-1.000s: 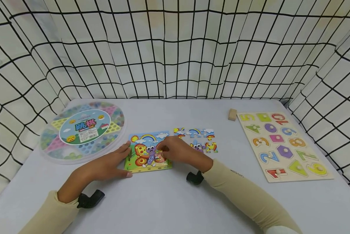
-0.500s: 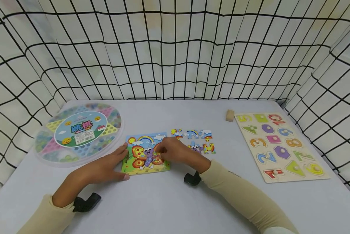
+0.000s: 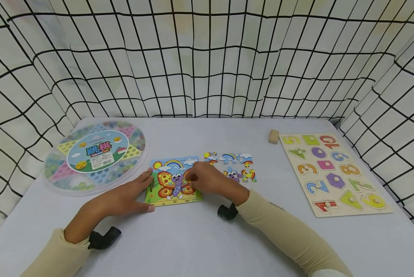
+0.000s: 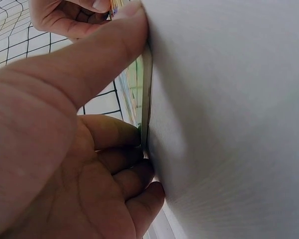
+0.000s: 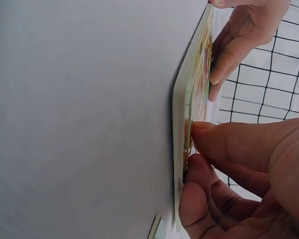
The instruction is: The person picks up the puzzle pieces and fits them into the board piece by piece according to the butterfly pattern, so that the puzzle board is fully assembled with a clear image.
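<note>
A jigsaw puzzle board (image 3: pixel 175 199) with a butterfly picture lies flat on the table in the head view. My left hand (image 3: pixel 125 196) holds its left side, the thumb at the near left corner and the fingers along the left edge. My right hand (image 3: pixel 207 177) is at the board's right side, fingers curled. In the right wrist view, thumb and index finger pinch a puzzle piece (image 5: pixel 188 143) at the board's edge, mostly hidden by the fingertips. Several loose puzzle pieces (image 3: pixel 249 175) lie just right of the board, some partly behind the right hand.
A round Chinese checkers box (image 3: pixel 56 156) stands at the left. To the right lies a wooden number-and-shape peg board (image 3: pixel 338 204), with a small wooden block (image 3: pixel 273 136) by its far left corner. Black netting (image 3: pixel 207 75) over white cloth encloses the table's back and sides.
The piece under my right fingertips looked tilted and pale a second ago; now it lies flatter in the butterfly's right wing. My left hand stays at the board. The head view shifts slightly.
</note>
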Tool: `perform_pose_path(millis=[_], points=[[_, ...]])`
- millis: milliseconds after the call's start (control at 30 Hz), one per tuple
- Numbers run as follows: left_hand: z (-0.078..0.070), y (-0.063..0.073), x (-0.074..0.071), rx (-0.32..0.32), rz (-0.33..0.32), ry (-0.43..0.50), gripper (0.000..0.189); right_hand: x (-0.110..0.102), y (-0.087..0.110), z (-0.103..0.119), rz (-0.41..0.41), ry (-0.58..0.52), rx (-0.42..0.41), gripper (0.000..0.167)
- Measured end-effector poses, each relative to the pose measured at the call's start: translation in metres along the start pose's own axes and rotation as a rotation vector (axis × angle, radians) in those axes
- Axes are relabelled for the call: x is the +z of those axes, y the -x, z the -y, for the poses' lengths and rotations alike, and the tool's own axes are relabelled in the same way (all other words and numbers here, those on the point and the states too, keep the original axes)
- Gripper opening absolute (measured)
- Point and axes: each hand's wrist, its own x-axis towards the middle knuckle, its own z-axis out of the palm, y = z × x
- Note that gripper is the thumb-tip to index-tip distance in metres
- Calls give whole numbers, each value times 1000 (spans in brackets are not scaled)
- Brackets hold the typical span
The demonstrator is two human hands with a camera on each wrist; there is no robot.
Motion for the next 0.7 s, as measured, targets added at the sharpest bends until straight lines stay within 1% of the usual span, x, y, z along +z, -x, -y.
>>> perform_pose_path(millis=[100,167,333,467,700], points=[[0,0,0,-2,0,-3,98,-1,-1,-3,0,-13,-12,21],[0,-1,0,-3,-2,-4,98,-2,-1,-6,-8,-44,-23,20],[0,0,1,-2,-4,-3,97,-11,1,-16,-55,-116,-64,21],[0,-1,0,-4,-2,-2,98,-22,5,-23,-89,-103,-84,20],[0,-1,0,-7,-2,-5,99,-35,12,-43,-104,-129,-65,23]])
